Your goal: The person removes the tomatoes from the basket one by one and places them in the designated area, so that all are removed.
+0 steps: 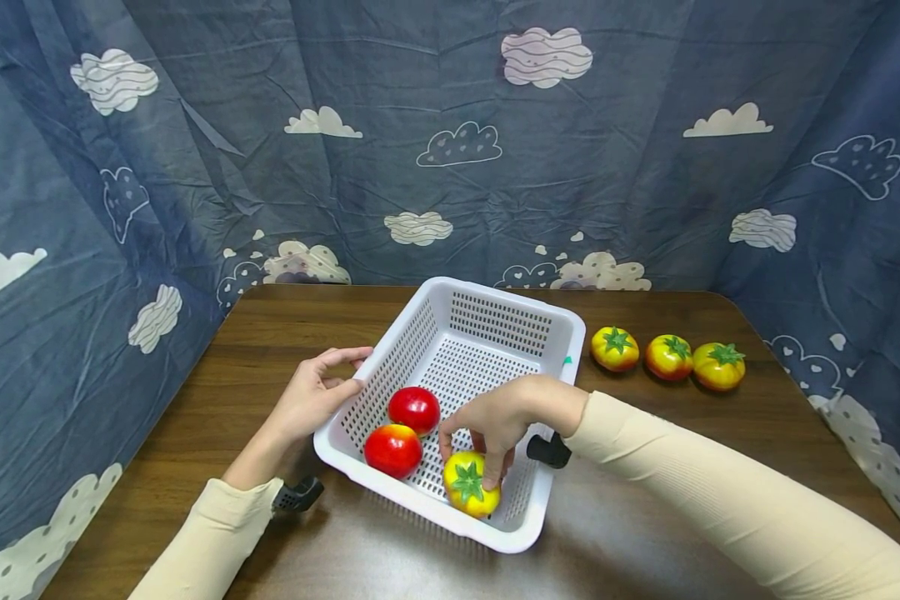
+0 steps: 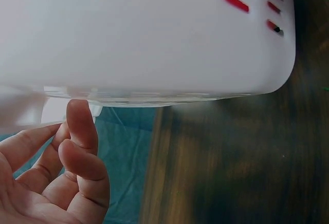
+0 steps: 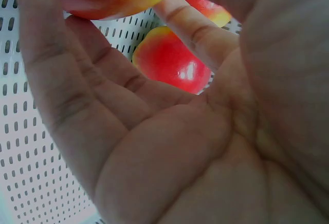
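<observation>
A white perforated plastic basket (image 1: 502, 297) stands slightly turned on the table. My left hand (image 1: 317, 396) holds its left rim, with thumb and forefinger at the edge; in the left wrist view the fingers (image 2: 82, 126) are bent beside the basket wall (image 2: 128, 44). My right hand (image 1: 495, 421) reaches down into the basket and grips a yellow-and-red toy tomato (image 1: 461, 490) with a green star-shaped top, near the front right corner. To its left in the basket lie two red round fruits, one nearer (image 1: 392, 452) and one farther (image 1: 414, 408), with no green tops showing.
Three more yellow-and-red toy tomatoes, left (image 1: 613, 350), middle (image 1: 667, 358) and right (image 1: 718, 367), sit in a row on the brown wooden table (image 1: 270, 333), right of the basket. A blue cloud-patterned curtain (image 1: 390, 192) hangs behind and at both sides.
</observation>
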A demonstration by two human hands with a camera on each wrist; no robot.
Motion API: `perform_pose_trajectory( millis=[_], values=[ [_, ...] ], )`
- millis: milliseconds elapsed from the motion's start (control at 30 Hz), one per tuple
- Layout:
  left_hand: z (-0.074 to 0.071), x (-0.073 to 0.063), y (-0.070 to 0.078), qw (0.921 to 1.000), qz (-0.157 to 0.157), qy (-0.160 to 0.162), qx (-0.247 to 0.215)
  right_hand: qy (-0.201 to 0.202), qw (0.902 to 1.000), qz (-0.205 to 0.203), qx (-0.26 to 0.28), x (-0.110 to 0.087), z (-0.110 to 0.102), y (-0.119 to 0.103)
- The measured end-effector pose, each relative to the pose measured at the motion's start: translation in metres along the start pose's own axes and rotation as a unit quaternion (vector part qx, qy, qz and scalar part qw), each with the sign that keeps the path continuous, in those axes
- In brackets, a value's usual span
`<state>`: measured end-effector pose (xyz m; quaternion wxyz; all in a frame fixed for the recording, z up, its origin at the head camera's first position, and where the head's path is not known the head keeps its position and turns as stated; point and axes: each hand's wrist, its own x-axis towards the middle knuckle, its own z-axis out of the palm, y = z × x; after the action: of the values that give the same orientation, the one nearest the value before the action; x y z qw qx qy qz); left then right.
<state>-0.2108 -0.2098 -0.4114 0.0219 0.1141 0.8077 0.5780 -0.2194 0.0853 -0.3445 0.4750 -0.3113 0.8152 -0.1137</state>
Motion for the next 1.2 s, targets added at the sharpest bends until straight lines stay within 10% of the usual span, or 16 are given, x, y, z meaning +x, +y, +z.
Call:
perform_pose_trajectory(
  millis=[1200],
  values=[
    [0.001,-0.002,0.003,0.9999,0.001,0.001,0.017,0.130,0.9860,-0.081,0.065,-0.061,-0.038,0.063]
  ],
)
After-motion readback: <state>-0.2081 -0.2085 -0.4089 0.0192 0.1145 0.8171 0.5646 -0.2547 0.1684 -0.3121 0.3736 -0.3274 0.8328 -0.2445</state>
